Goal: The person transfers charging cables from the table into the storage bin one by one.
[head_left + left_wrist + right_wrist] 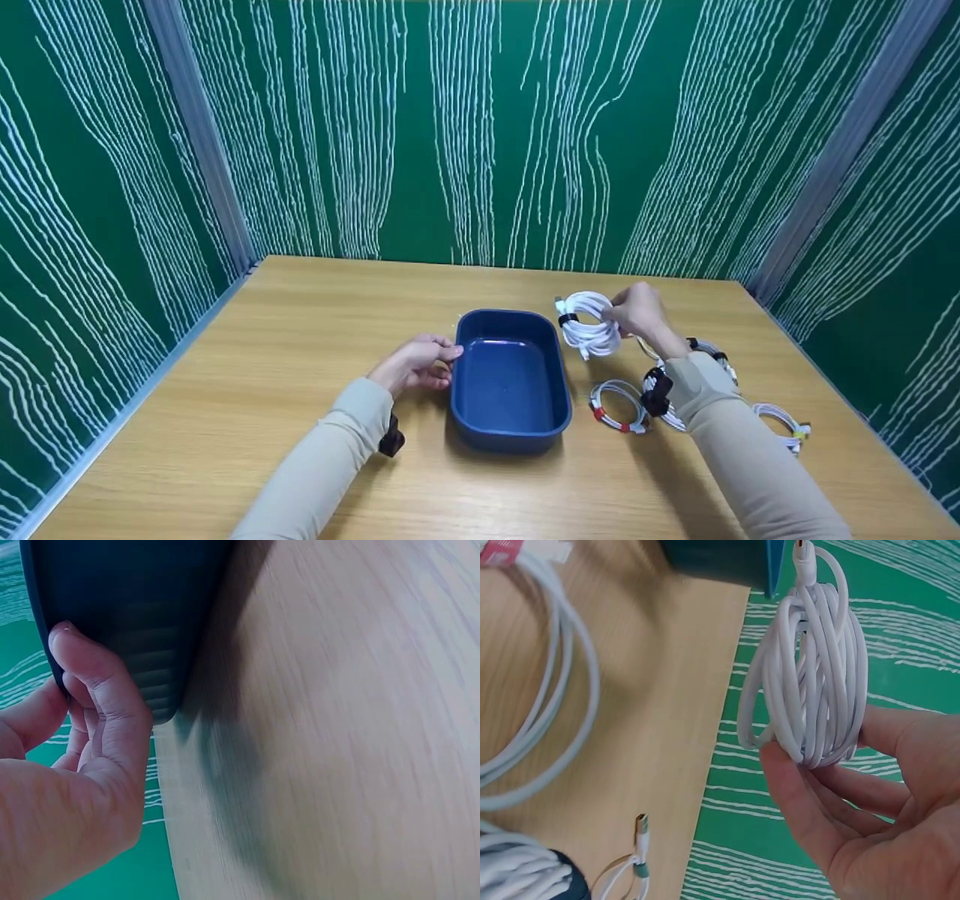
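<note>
My left hand (422,362) grips the left rim of a dark blue rectangular bin (454,405), thumb and fingers on either side of its wall in the left wrist view. The bin stands on the wooden table with nothing inside. In my right hand (639,309) is a thick coil of white cable (592,324), pinched at its right side and raised near the bin's far right corner. A black strap (568,319) wraps the coil's left side. The right wrist view shows the cable (817,682) edge-on, a plug at its top.
Right of the bin lies a coiled cable (595,397) with red ties. More coils lie under and beyond my right forearm, one with a black strap (712,349); another coil (780,412) with a yellow tie is farther right. Green walls (510,112) with white lines enclose the table (345,300).
</note>
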`<action>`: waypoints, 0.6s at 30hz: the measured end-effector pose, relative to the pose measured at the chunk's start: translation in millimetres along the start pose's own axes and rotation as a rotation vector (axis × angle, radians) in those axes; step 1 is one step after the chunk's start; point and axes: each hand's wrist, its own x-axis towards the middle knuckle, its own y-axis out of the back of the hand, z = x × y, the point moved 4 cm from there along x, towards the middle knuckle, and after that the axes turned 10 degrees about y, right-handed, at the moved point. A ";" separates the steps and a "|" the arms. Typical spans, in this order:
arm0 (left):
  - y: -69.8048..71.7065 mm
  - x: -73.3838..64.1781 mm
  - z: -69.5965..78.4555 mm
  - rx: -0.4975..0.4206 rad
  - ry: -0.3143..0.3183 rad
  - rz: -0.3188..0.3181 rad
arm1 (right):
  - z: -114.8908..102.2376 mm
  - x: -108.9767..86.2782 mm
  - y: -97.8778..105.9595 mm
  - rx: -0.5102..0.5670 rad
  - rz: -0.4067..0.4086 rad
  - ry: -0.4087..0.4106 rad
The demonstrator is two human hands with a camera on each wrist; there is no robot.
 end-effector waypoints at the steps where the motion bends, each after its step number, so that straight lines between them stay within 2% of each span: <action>1: 0.1 0.2 0.0 0.000 0.002 -0.001 | -2.2 0.6 -0.5 -0.002 0.001 0.002; 7: 1.0 0.8 -0.2 0.001 0.002 0.006 | -15.8 2.9 -6.2 0.013 -0.018 0.006; 18: -1.1 -4.0 0.8 -0.011 -0.007 0.018 | -39.2 8.4 -20.8 0.018 -0.027 0.077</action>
